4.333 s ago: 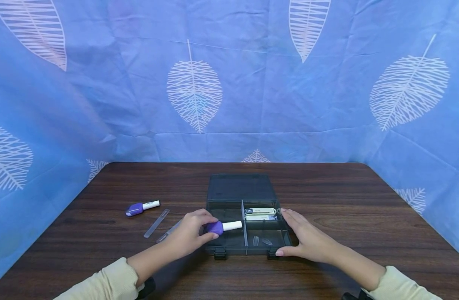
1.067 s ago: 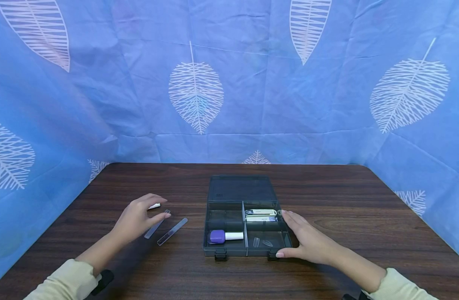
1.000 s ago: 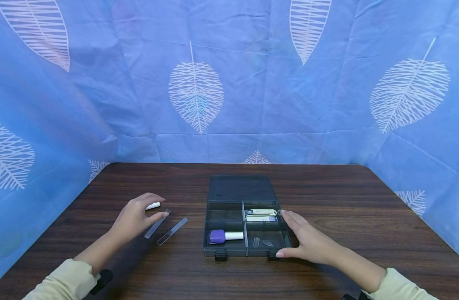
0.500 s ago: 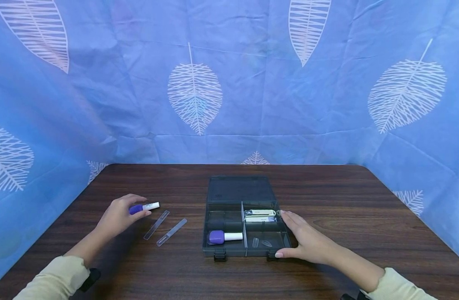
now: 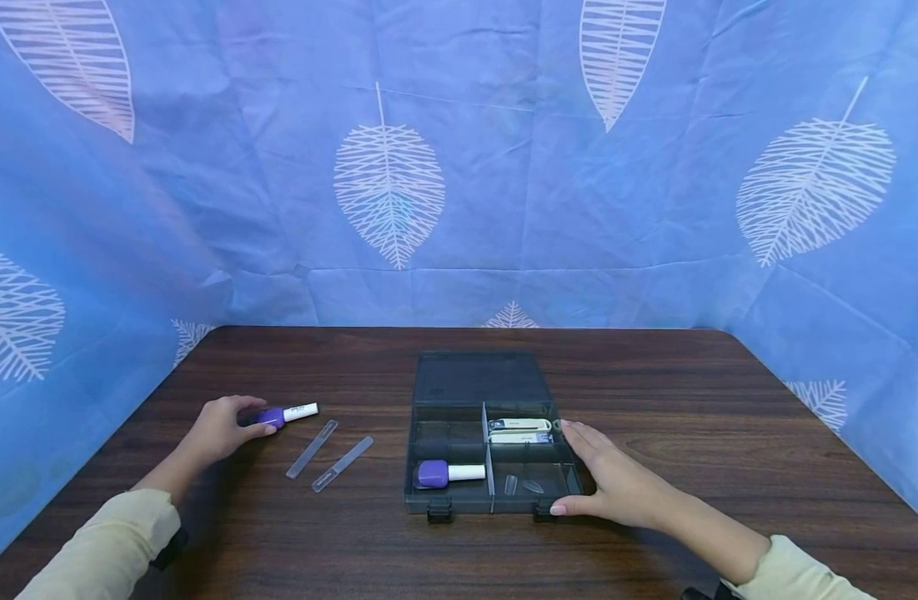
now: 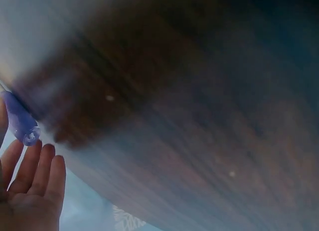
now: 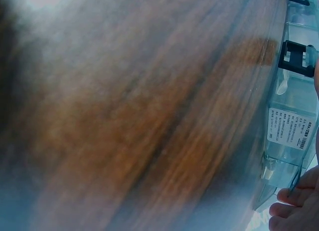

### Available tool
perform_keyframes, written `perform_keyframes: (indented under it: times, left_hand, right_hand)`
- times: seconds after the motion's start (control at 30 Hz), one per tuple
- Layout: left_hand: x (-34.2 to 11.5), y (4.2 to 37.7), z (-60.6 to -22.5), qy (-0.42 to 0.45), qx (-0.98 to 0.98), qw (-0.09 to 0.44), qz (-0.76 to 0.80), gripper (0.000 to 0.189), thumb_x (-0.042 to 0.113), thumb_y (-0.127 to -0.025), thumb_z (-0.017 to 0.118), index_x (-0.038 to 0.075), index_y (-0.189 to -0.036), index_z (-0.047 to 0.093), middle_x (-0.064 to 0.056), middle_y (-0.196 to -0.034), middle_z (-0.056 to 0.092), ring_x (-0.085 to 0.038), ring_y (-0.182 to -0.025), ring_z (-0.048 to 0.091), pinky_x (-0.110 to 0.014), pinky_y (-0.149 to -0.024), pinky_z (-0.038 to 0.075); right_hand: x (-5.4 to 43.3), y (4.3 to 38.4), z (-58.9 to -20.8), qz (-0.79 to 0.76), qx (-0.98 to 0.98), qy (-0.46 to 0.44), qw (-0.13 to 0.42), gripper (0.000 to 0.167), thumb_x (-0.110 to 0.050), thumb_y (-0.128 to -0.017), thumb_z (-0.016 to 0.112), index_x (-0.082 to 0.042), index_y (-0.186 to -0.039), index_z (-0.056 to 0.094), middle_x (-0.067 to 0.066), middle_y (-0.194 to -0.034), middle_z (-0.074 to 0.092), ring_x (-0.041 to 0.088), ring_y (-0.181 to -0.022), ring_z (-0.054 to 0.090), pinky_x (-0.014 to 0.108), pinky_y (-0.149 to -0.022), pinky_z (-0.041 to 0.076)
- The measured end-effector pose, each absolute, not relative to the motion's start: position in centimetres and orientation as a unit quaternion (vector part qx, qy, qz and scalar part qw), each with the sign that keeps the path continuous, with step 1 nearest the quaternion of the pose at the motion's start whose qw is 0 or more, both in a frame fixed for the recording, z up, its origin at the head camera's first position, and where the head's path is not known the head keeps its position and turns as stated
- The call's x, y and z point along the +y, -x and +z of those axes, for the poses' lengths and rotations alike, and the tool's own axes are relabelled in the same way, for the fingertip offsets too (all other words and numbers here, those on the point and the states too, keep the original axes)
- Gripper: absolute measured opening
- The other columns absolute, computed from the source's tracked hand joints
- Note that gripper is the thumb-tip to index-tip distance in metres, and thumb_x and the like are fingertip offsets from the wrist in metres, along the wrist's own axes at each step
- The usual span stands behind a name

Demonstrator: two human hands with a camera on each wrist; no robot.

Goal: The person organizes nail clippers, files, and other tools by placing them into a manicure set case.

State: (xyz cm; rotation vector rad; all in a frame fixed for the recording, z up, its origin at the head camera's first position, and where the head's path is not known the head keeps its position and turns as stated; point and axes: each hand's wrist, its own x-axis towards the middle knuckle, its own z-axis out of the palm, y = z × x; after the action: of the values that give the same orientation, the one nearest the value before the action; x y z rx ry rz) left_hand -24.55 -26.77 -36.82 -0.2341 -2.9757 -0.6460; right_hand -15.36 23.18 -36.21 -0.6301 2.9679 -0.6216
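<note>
In the head view my left hand (image 5: 222, 429) pinches the body of a purple nail polish bottle (image 5: 273, 418) with a white cap, lying on the table at left. The left wrist view shows the bottle's base (image 6: 22, 120) between thumb and fingers, the other fingers stretched out. My right hand (image 5: 616, 479) rests along the right side of an open dark see-through divided box (image 5: 466, 503), thumb by the front latch, fingers straight. Inside lie a second purple nail polish bottle (image 5: 433, 474) at front left, two nail clippers (image 5: 520, 431) at back right and two small clear pieces (image 5: 532, 486) at front right.
Two clear flat nail files (image 5: 312, 450) lie between the left hand and the box. The box's lid (image 5: 481, 377) leans back behind it. A white label (image 7: 290, 128) shows on the box in the right wrist view. Blue leaf-patterned cloth (image 5: 459, 208) surrounds the wooden table.
My left hand lays the first nail polish bottle in the box's front left compartment, lets go, moves left and takes hold of the second one's body. My right hand stays at the box.
</note>
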Motion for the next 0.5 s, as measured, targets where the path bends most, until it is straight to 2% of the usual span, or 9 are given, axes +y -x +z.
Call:
perform_keyframes:
  times: [0.5]
  left_hand:
    - [-26.94, 24.9, -36.25, 0.061, -0.977, 0.003, -0.206, 0.045, 0.016, -0.078, 0.074, -0.012, -0.11, 0.06, -0.031, -0.106, 0.06, -0.042, -0.096, 0.057, -0.054, -0.084, 0.046]
  right_hand:
    - [23.25, 15.34, -36.17, -0.205, 0.956, 0.208, 0.025, 0.107, -0.067, -0.073, 0.06, 0.004, -0.145, 0.023, 0.029, -0.147, 0.027, 0.047, -0.133, 0.028, 0.063, -0.098, 0.034]
